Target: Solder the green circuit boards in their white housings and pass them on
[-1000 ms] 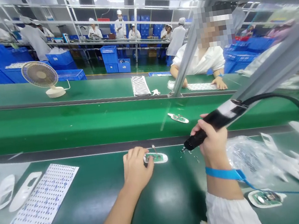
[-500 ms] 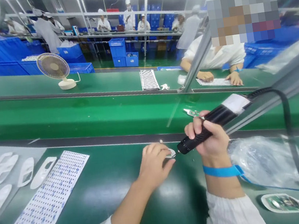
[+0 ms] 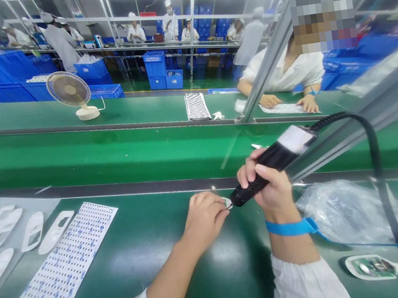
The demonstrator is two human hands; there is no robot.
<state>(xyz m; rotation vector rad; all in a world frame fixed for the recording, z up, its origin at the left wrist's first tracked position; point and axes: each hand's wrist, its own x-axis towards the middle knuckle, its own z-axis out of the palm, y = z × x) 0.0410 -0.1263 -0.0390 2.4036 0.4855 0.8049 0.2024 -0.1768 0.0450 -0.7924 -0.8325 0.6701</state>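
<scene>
My left hand is closed on a small white piece on the green table, its fingers hiding most of it. My right hand is wrapped round a black electric screwdriver with a white label and a black cable. The tool slants down to the left, and its tip is at the white piece, beside my left fingertips. A blue strap circles my right wrist.
White casings and a dotted sheet lie at left. Clear plastic bags and a casing with a circuit board lie at right. Beyond the green belt stand a fan and a person. A metal post slants up.
My right hand and the screwdriver have moved left, bringing the tip to the white piece. My left thumb has closed in toward its fingers.
</scene>
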